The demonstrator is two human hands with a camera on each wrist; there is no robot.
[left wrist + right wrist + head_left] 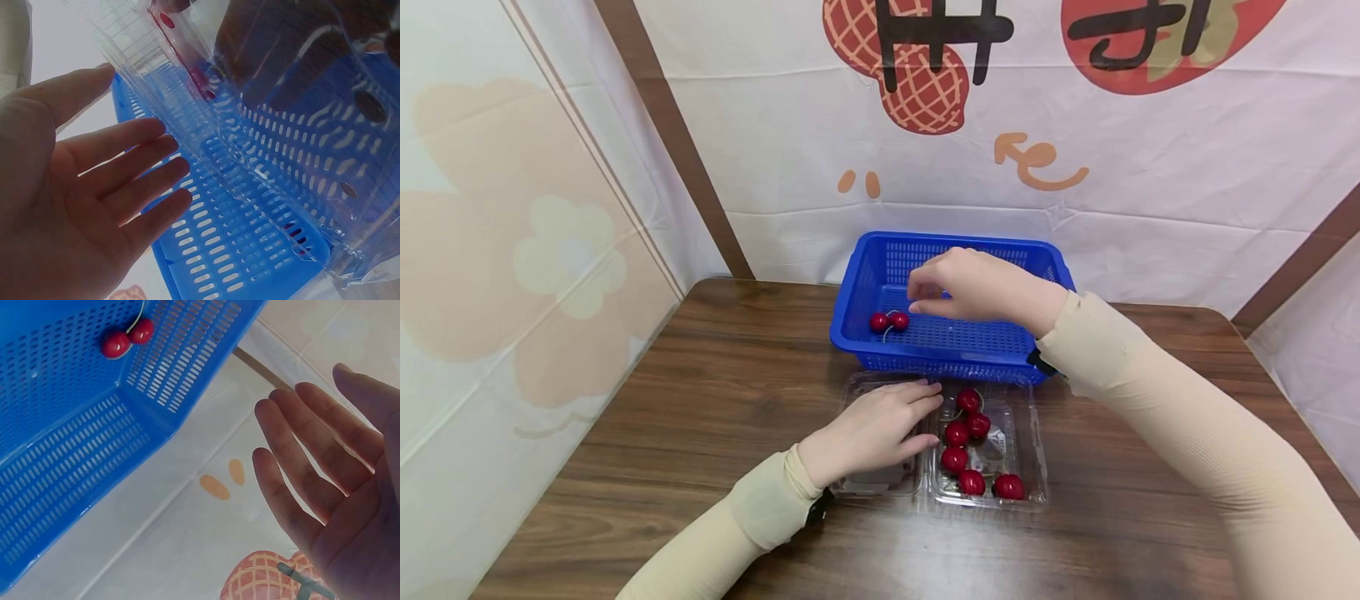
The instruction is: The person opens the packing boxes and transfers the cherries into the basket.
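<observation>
R hand (pixel 977 287) hovers over the basket (pixel 865 275), grip released, fingers loose, holding nothing. 2 cherries (pixel 889 322) lie on the basket floor just below its fingertips. L hand (pixel 872 433) rests flat, fingers straight, on the clear tray's (pixel 1033 454) lid half. About 6 cherries, hard to count, sit in the tray's other half, on the desk (pixel 700 400) in front of the basket.
</observation>
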